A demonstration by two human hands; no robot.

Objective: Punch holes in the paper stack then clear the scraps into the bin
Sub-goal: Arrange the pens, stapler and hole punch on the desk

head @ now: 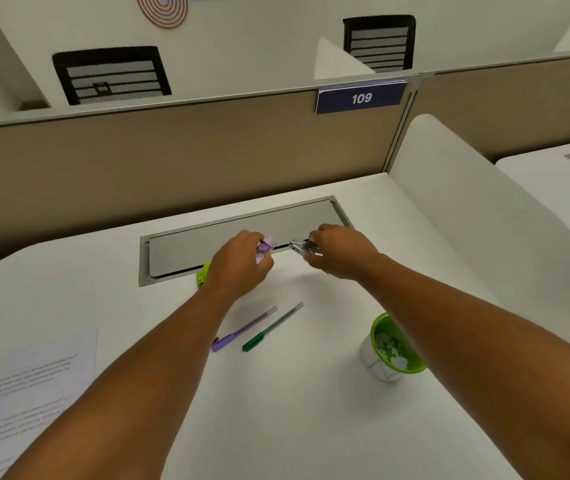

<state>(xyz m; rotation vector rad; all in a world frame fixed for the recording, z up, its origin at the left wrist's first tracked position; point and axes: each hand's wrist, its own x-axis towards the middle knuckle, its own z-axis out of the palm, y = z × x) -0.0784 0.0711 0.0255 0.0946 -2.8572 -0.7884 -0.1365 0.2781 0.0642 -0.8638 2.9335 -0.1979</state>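
Observation:
My left hand [242, 265] is closed around a small folded wad of purple paper [265, 247], held above the white desk [276, 410]. My right hand [339, 252] grips a metal single-hole punch [302, 247], its jaws pointing left, a short gap from the purple paper. A small bin with a green rim [396, 346] stands on the desk at the right, under my right forearm, with white paper scraps inside.
A purple pen [243, 330] and a green pen [271, 328] lie side by side mid-desk. A lime-green object [203, 276] peeks out behind my left wrist. Printed sheets [24, 386] lie at the near left. A grey cable hatch [235, 233] sits below the beige partition.

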